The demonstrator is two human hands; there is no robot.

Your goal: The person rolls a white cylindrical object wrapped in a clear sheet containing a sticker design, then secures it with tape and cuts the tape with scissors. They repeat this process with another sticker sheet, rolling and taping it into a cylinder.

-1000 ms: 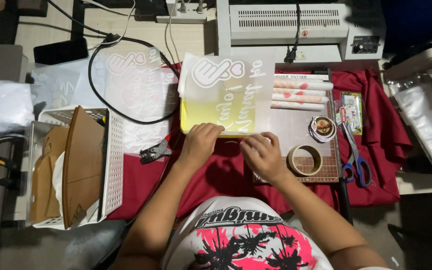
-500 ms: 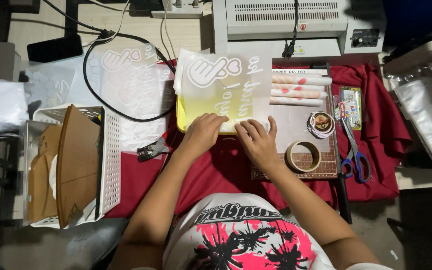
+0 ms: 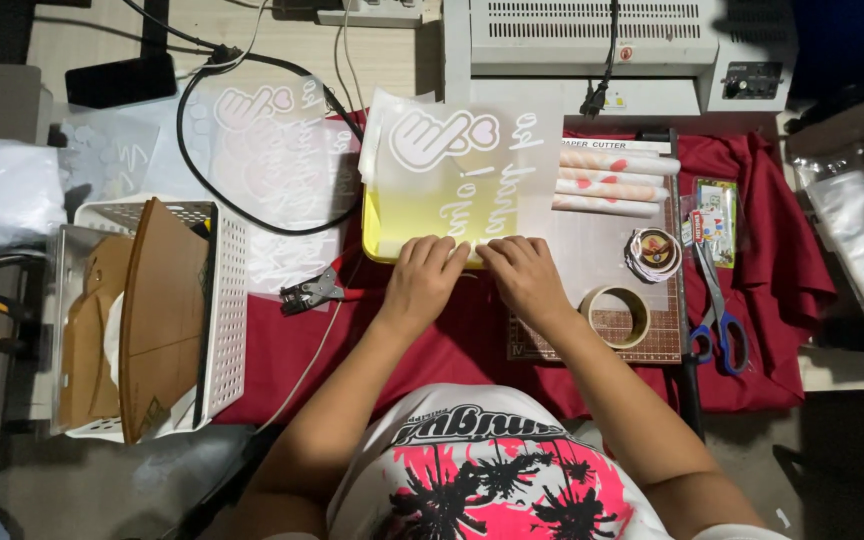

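Note:
A translucent sheet (image 3: 472, 165) with a white hand-and-heart design and lettering lies over a yellow sheet (image 3: 392, 225) in the middle of the work surface. My left hand (image 3: 422, 275) and my right hand (image 3: 524, 272) rest side by side on the near edge of these sheets, fingers curled and pressing down on the edge. The fingertips of both hands touch the translucent sheet. Beneath them lies a dark red cloth (image 3: 452, 340).
A brown cutting mat (image 3: 602, 340) holds a tape roll (image 3: 619, 316), a sticker roll (image 3: 654, 252) and rolled papers (image 3: 612, 185). Scissors (image 3: 717, 320) lie to the right, a hole punch (image 3: 317, 292) to the left. A white basket (image 3: 222, 300) holds brown cardboard. A laminator (image 3: 602, 50) stands behind.
Both hands have shifted slightly along the sheets' near edge and come closer together. The sheets look flatter on the surface.

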